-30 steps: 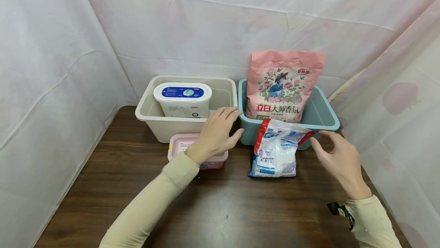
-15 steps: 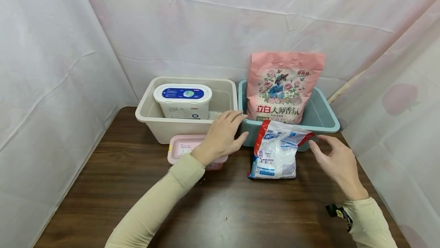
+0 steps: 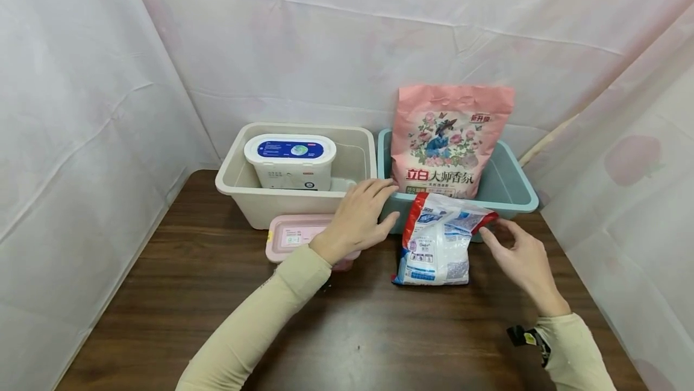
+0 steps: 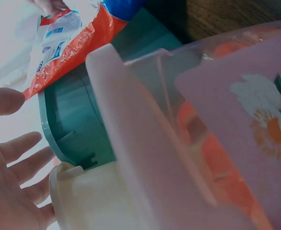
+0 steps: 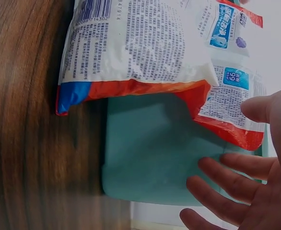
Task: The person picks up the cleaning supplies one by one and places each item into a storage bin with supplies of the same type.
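Observation:
A white, red and blue detergent bag [image 3: 436, 243] stands on the table, leaning back on the front of the blue-green bin [image 3: 398, 217]. My right hand [image 3: 523, 261] is at the bag's upper right corner, thumb in front and fingers behind; in the right wrist view the fingers are spread around that corner. Left of the bag, my left hand [image 3: 360, 216] reaches over a pink lidded box [image 3: 287, 237], its fingers stretched toward the near rims of the two bins. It holds nothing. In the left wrist view its spread fingers show beside the bin rims.
The cream bin [image 3: 287, 204] at the left holds a white tub [image 3: 293, 174] with a blue label. A tall pink washing powder bag [image 3: 452, 138] stands in the blue-green bin. Pale curtains [image 3: 325, 47] enclose the wooden table [image 3: 379, 331] at the back and sides.
My left hand has shifted right and slightly toward me, closer to the detergent bag. The right hand has moved left to the bag's upper corner. The bag stays in place.

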### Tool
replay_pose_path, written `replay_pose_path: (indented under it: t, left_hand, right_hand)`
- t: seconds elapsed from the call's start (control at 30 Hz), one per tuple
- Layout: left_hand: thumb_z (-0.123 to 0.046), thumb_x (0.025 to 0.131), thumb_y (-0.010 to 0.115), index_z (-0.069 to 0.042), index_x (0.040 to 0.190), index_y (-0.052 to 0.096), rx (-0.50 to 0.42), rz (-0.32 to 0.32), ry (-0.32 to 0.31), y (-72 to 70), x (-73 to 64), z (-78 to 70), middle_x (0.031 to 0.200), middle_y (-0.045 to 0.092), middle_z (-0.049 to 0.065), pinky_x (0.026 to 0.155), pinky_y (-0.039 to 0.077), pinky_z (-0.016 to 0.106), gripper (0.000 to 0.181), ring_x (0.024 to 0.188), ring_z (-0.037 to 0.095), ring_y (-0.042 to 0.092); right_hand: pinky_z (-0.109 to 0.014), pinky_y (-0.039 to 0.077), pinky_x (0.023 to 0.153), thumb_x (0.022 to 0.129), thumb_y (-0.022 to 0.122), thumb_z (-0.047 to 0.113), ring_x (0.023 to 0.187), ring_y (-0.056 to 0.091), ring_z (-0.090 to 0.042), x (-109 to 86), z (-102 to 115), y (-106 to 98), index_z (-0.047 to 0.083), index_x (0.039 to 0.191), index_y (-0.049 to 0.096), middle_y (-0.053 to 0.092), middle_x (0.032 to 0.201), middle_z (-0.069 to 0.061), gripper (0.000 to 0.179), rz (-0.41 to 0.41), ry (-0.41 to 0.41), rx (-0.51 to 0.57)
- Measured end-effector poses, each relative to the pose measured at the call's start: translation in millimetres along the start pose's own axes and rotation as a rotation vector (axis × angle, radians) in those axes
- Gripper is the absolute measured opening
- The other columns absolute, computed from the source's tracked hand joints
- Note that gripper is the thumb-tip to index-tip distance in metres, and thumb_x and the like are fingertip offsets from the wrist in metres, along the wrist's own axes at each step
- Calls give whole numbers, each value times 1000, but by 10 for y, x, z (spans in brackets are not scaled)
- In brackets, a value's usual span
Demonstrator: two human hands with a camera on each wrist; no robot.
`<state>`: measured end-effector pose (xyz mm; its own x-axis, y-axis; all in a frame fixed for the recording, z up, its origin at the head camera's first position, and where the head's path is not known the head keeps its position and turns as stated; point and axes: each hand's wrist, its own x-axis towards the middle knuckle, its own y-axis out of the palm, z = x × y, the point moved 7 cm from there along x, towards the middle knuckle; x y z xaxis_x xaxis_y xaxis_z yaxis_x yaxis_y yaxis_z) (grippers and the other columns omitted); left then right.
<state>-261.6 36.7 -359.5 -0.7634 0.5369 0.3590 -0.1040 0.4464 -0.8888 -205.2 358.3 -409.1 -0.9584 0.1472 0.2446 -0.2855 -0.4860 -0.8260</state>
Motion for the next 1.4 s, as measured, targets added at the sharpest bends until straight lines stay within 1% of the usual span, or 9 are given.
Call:
replay_pose_path:
  t: [0.1, 0.2, 0.37, 0.47, 0.63, 0.87, 1.03, 1.27, 1.4]
  left_hand:
    - [-42, 105, 61, -15, 154, 57, -5, 15, -3, 39, 2, -7, 162, 53, 4, 126, 38, 53, 56, 150, 27, 47]
    - [-42, 105, 61, -15, 154, 56, -3, 16, -5, 55, 14, -14, 163, 52, 5, 127, 38, 52, 56, 150, 28, 47]
    - [-41, 105, 61, -13, 155, 56, 3, 26, -12, 67, 50, -39, 164, 51, 6, 127, 36, 53, 57, 151, 29, 46]
    - [-41, 106, 60, -10, 154, 56, 13, 37, -27, 72, 50, -40, 164, 51, 7, 128, 35, 53, 58, 151, 30, 45]
    - [-40, 105, 61, -9, 154, 57, 25, 37, -40, 86, 36, -25, 161, 54, 7, 129, 34, 52, 58, 151, 29, 45]
    - [-36, 105, 61, -12, 151, 60, 67, 13, -32, 74, 54, -27, 157, 59, 5, 129, 33, 56, 52, 149, 27, 49]
    - [-27, 106, 61, -9, 144, 66, 96, -40, 14, 42, 87, -60, 148, 66, 7, 126, 39, 47, 43, 141, 27, 56]
    - [-19, 105, 64, -7, 134, 73, 114, -94, 49, 23, 155, -98, 136, 74, 8, 119, 47, 40, 33, 129, 27, 63]
    - [-19, 105, 65, -9, 133, 74, 139, -83, 41, 43, 184, -93, 134, 75, 5, 116, 48, 38, 31, 127, 26, 63]
  right_hand:
    - [-48, 55, 81, 105, 62, 50, 105, 74, -44, -6, -26, 45, 4, 140, 66, 75, 126, -25, 57, 19, 6, 39]
    - [-32, 54, 82, 105, 63, 48, 111, 73, -42, 0, -51, 85, 5, 139, 66, 75, 127, -24, 55, 36, 8, 77]
    - [-8, 46, 78, 106, 64, 42, 102, 66, 4, 4, -63, 155, 5, 138, 67, 75, 128, -21, 49, 82, 14, 194]
    - [-9, 52, 78, 108, 62, 39, 96, 57, 19, 4, -46, 213, 1, 140, 62, 71, 131, -25, 50, 120, 48, 316]
    - [-15, 60, 78, 108, 61, 39, 97, 65, 10, 48, -61, 302, -3, 140, 59, 70, 130, -20, 53, 150, 132, 447]
    - [-15, 60, 75, 107, 65, 35, 89, 66, 9, 111, -128, 341, -3, 127, 62, 71, 107, 10, 43, 106, 164, 465]
    - [-16, 60, 73, 106, 67, 33, 81, 66, 8, 128, -142, 366, -3, 122, 63, 67, 92, 27, 40, 85, 173, 492]
    - [-17, 61, 75, 106, 68, 28, 89, 67, 12, 139, -123, 383, -7, 135, 60, 70, 101, 27, 46, 83, 145, 559]
    - [-18, 62, 73, 104, 70, 26, 84, 69, 10, 131, -131, 370, -7, 129, 61, 75, 97, 22, 43, 68, 157, 568]
